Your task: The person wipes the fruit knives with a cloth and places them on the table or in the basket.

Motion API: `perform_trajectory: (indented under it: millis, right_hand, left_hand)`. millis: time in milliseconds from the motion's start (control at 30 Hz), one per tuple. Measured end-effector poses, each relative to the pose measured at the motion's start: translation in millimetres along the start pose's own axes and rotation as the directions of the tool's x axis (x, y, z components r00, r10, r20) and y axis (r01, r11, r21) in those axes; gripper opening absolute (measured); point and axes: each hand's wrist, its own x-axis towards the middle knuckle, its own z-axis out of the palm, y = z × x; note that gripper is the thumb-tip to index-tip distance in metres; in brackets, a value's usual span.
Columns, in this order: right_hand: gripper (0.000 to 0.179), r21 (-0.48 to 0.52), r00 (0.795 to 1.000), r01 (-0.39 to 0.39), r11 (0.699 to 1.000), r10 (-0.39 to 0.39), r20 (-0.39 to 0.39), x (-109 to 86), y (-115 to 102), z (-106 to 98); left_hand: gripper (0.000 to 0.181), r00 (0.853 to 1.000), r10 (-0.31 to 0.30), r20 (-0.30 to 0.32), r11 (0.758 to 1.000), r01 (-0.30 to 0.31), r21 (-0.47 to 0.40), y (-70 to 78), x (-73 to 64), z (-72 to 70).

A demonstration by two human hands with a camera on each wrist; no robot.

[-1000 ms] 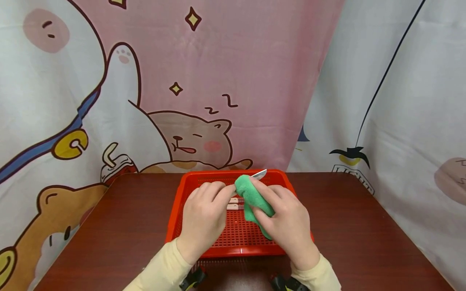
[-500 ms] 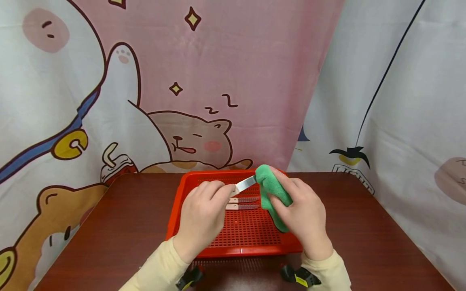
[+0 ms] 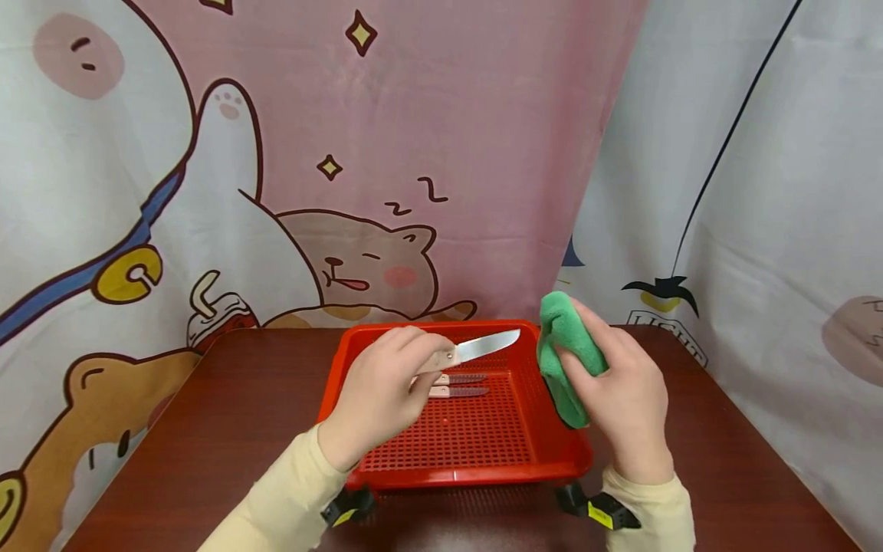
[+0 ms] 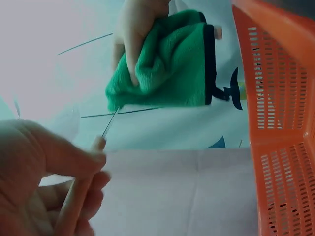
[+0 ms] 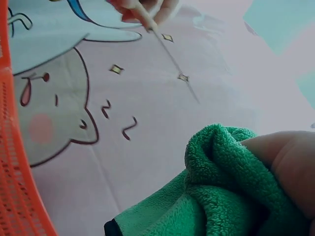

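My left hand [image 3: 386,387] grips a knife [image 3: 488,346] by its pale handle above the basket, the bare blade pointing right and slightly up. In the left wrist view the thumb and fingers close round the handle [image 4: 74,206]. My right hand [image 3: 624,391] holds a bunched green cloth [image 3: 567,356] over the basket's right side, pinched between thumb and fingers. A gap separates the cloth from the blade tip in the head view. Dark edging borders the cloth [image 4: 172,64] in the left wrist view. Below, two knives [image 3: 464,392] with pale handles lie in the basket, their handles partly behind my left hand.
The red perforated basket [image 3: 476,477] sits on a dark brown table [image 3: 697,429]. Behind the table hangs a curtain [image 3: 510,153] printed with cartoon animals. Each wrist carries a black strapped device [image 3: 610,512].
The right hand has drawn the green cloth rightward along the blade and off its tip. The left hand has turned a little, and the whole blade now shows.
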Motion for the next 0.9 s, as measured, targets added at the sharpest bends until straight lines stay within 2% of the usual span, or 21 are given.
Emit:
perform_trajectory:
  millis: [67, 133, 233, 367, 533, 633, 800, 900]
  right_hand:
    - [0.057, -0.005, 1.000, -0.022, 1.000, 0.022, -0.022, 0.8, 3.8, -4.7]
    - [0.056, -0.014, 0.998, -0.044, 0.999, 0.044, -0.038, 1.3, 6.9, -8.5]
    - [0.056, -0.022, 0.996, -0.069, 0.997, 0.068, -0.051, 1.6, 10.2, -11.7]
    - [0.056, -0.024, 0.995, -0.083, 0.996, 0.082, -0.051, 1.6, 12.1, -12.4]
    - [0.056, -0.022, 0.995, -0.083, 0.996, 0.081, -0.051, 1.6, 12.2, -12.7]
    - [0.056, -0.021, 0.995, -0.083, 0.996, 0.082, -0.051, 1.7, 12.0, -13.4]
    - [0.056, -0.019, 0.995, -0.083, 0.996, 0.082, -0.053, 2.0, 12.9, -13.4]
    - [0.056, -0.019, 0.995, -0.085, 0.996, 0.084, -0.053, 2.2, 13.2, -13.5]
  left_hand:
    - [0.030, 0.998, -0.004, 0.064, 1.000, 0.006, -0.031, -5.3, 4.5, -0.7]
    - [0.030, 0.990, -0.009, 0.141, 0.998, 0.018, -0.058, -12.2, 9.6, 0.0]
    - [0.027, 0.961, -0.042, 0.275, 0.995, 0.066, -0.079, -24.6, 16.0, 4.9]
    - [0.023, 0.903, -0.092, 0.421, 0.986, 0.141, -0.087, -41.1, 21.4, 18.3]
    - [0.020, 0.837, -0.104, 0.537, 0.980, 0.179, -0.090, -59.9, 24.7, 39.5]
    - [0.019, 0.786, -0.125, 0.606, 0.975, 0.210, -0.071, -69.3, 24.1, 53.1]
    - [0.019, 0.696, -0.147, 0.702, 0.972, 0.232, -0.027, -74.9, 17.2, 75.4]
    - [0.014, 0.656, -0.138, 0.742, 0.976, 0.216, -0.009, -73.7, 10.8, 87.9]
